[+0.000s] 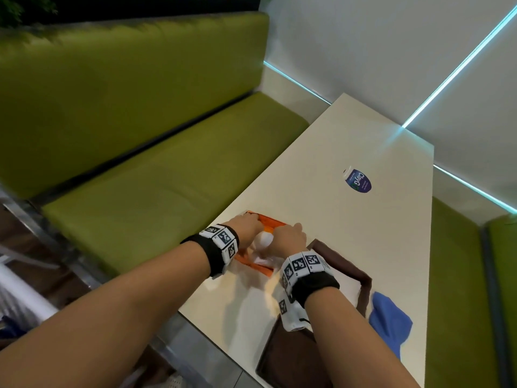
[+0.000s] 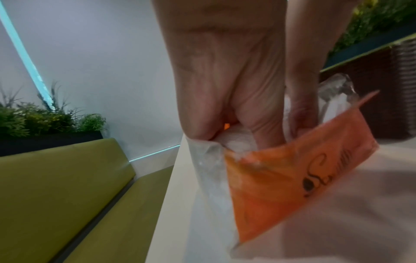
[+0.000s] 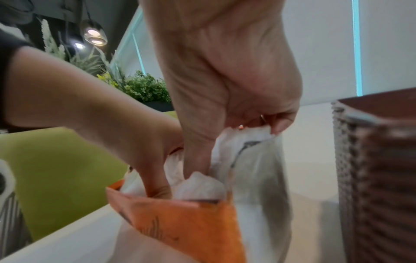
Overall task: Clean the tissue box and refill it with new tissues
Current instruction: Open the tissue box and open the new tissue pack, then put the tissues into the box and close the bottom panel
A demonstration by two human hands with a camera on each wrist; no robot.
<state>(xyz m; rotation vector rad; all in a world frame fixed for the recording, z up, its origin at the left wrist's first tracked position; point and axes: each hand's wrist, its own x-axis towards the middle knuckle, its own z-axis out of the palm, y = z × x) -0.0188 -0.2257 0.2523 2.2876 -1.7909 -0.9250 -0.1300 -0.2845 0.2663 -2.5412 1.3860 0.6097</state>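
Observation:
An orange plastic tissue pack (image 1: 270, 221) lies open on the white table (image 1: 349, 219) near its left edge, white tissues (image 1: 264, 242) bulging from the torn top. My left hand (image 1: 249, 229) grips the pack's left rim, fingers curled inside the opening (image 2: 225, 135). My right hand (image 1: 288, 238) pinches the wrapper's clear right edge between thumb and fingers (image 3: 254, 129), one finger pushed down among the tissues (image 3: 202, 185). The orange pack (image 2: 292, 178) (image 3: 184, 227) is pulled wide between both hands. The brown woven tissue box (image 1: 361, 287) stands just right of the pack, under my right wrist.
A crumpled blue cloth (image 1: 391, 320) lies on the table right of the brown box (image 3: 378, 178). A purple label (image 1: 359, 182) sits farther back on the tabletop. Green bench seats (image 1: 167, 177) run along the table's left and right sides; a white wall closes the far end.

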